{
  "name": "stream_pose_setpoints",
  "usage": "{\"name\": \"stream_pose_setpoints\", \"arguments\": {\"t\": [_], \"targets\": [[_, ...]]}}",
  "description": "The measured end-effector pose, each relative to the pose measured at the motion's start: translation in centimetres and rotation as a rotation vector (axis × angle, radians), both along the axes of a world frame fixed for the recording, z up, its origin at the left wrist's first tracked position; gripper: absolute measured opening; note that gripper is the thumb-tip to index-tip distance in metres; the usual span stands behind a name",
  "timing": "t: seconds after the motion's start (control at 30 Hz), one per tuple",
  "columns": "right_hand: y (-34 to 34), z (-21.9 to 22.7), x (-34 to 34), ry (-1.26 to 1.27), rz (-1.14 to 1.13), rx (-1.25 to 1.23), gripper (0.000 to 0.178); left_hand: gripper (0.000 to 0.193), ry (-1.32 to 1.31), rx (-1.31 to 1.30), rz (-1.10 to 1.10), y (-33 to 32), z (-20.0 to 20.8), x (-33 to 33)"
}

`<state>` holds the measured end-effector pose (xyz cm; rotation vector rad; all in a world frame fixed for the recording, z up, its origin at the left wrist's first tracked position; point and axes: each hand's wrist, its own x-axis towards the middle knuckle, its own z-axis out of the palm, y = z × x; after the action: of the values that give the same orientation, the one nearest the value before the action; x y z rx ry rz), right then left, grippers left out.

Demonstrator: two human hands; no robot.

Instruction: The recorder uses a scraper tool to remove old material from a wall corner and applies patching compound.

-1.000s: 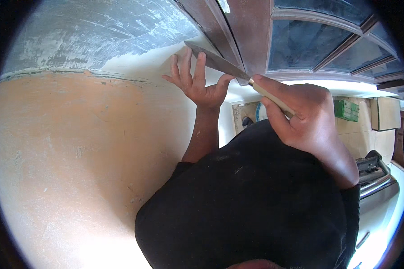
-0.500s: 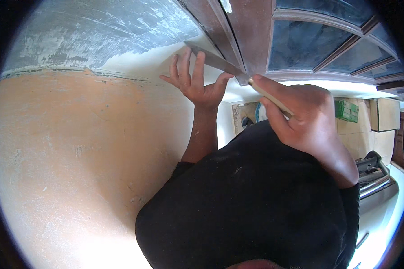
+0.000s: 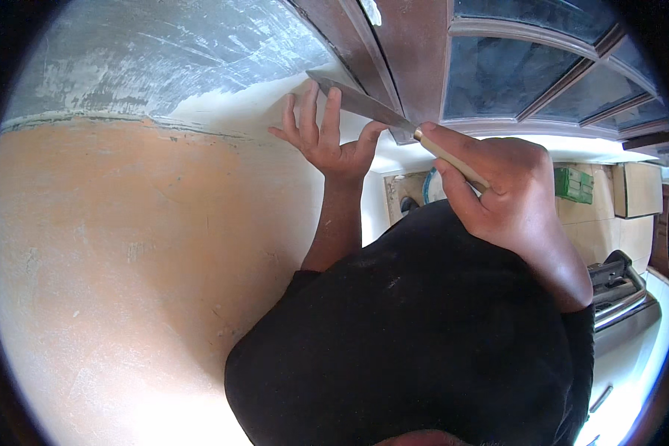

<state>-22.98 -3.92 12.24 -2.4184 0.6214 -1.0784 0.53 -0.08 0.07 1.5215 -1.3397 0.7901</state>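
Note:
A long, thin grey blade with a pale handle, a knife by its shape (image 3: 364, 105), slants across the corner where the wall meets the brown wooden frame (image 3: 416, 67). My right hand (image 3: 502, 182) is closed around its handle, thumb and forefinger towards the blade. Fingers spread, my left hand (image 3: 331, 141) is open beside the blade, its fingertips and thumb at the near edge; whether they press on it I cannot tell. Behind the blade the wall carries a smooth white strip (image 3: 234, 100). Farther up, the wall is grey and streaked with white (image 3: 149, 56).
Peach-coloured wall (image 3: 126, 223) fills the left side, with a rough ridge along its upper border. Glass panes (image 3: 513, 74) sit in the frame at the upper right. On the floor are a green crate (image 3: 574, 184), a pale box (image 3: 638, 189) and a partly hidden round tub (image 3: 432, 186).
The knife's handle end and my right hand have shifted very slightly to the right. My left hand stays almost in place, fingers still spread by the blade.

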Motion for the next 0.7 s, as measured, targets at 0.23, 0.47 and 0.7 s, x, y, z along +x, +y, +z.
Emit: {"name": "stream_pose_setpoints", "arguments": {"t": [0.23, 0.47, 0.7], "targets": [[0.0, 0.6, -0.2, 0.08, 0.009, -0.016, 0.033, 0.075, 0.065, 0.007, -0.016, -0.1, 0.0, 0.0], [-0.1, 0.4, -0.3, 0.159, 0.012, -0.003, 0.037, 0.073, 0.073, 0.019, -0.017, -0.2, -0.3, 0.0], [-0.1, -0.4, -0.1, 0.03, -0.015, -0.058, 0.031, 0.07, 0.051, 0.014, -0.015, -0.1, -0.3, 0.0]]}}
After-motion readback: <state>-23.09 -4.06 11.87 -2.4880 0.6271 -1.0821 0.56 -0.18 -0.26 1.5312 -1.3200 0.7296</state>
